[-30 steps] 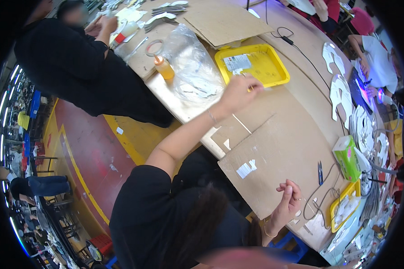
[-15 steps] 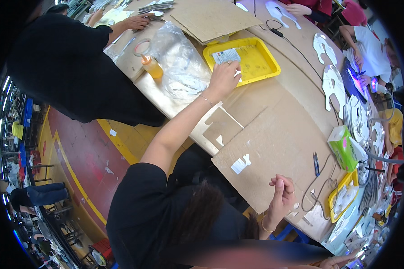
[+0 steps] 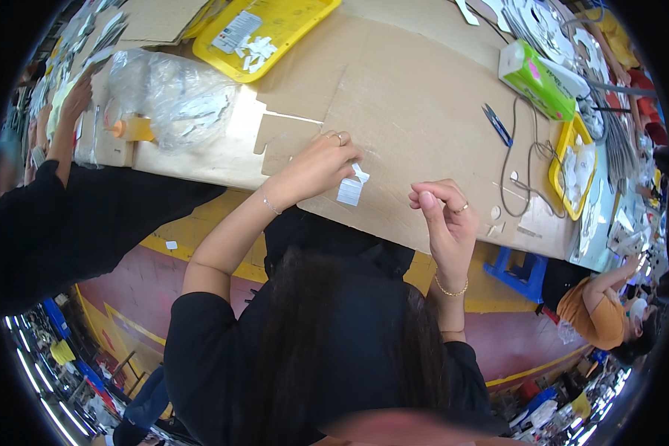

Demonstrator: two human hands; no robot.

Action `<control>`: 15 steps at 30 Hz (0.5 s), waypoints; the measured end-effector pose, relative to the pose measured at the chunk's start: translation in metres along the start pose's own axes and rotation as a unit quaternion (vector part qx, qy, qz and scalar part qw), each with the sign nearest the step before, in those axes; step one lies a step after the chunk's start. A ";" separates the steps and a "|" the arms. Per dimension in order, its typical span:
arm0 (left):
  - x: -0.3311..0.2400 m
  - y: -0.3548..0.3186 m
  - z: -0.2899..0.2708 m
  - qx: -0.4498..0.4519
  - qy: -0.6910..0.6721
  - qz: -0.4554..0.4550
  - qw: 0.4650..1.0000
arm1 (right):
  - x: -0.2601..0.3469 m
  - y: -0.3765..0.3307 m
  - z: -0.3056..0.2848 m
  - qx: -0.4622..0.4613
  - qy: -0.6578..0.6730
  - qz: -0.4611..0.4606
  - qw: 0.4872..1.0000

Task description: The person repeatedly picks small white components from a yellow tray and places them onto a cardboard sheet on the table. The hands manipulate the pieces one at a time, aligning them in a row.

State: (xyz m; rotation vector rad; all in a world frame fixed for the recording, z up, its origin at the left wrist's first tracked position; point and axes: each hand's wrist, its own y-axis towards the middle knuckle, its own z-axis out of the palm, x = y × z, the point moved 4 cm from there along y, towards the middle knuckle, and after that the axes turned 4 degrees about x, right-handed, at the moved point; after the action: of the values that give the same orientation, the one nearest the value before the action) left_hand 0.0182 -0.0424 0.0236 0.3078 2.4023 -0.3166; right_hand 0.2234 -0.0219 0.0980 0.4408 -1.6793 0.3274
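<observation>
My left hand [image 3: 318, 167] is over the cardboard with its fingers drawn together. Its fingertips are right beside a small white cut piece [image 3: 360, 173]; whether they hold anything is hidden. Just below that piece lies a white rectangular label [image 3: 348, 192], near the cardboard's front edge. To the right, my right hand [image 3: 450, 219] is raised at the front edge, thumb and fingers pinched; I cannot make out anything between them. The brown cardboard sheet [image 3: 409, 134] lies flat on the table.
A yellow tray [image 3: 279, 52] holds a printed label sheet and several white pieces. Nearby are a plastic bag [image 3: 163, 89] and an orange-tipped bottle [image 3: 135, 129]. At the right are snips [image 3: 498, 125], a cord, a green tissue pack [image 3: 531, 78] and a smaller yellow tray [image 3: 556, 175]. A co-worker stands left.
My left hand has left the yellow tray and come back beside the white pieces on the cardboard. My right hand stays pinched near the front edge. The view has turned.
</observation>
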 end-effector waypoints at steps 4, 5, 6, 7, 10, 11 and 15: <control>-0.005 0.000 0.012 -0.024 0.011 0.024 0.999 | -0.002 0.001 0.001 0.000 0.000 0.003 1.000; -0.005 -0.001 0.014 -0.038 0.015 0.027 0.999 | -0.003 0.001 0.001 0.002 -0.002 0.004 1.000; -0.004 -0.001 0.016 -0.043 0.019 0.021 0.999 | -0.003 0.002 0.002 0.004 -0.003 0.004 1.000; -0.004 0.000 0.017 -0.047 0.023 0.016 0.999 | -0.004 0.002 0.002 0.004 -0.001 0.005 1.000; -0.002 0.001 0.020 -0.042 0.031 0.009 0.999 | -0.005 0.002 0.002 0.002 0.001 0.006 1.000; -0.001 0.002 0.021 -0.039 0.033 0.008 0.999 | -0.005 0.002 0.001 0.002 0.000 0.005 1.000; 0.002 0.004 0.019 -0.044 -0.002 0.000 0.999 | -0.007 0.002 0.000 0.005 -0.016 0.006 1.000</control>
State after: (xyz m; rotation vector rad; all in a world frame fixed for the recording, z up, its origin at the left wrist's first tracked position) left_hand 0.0291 -0.0441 0.0081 0.2674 2.4051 -0.2105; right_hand 0.2233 -0.0196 0.0915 0.4462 -1.7135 0.3401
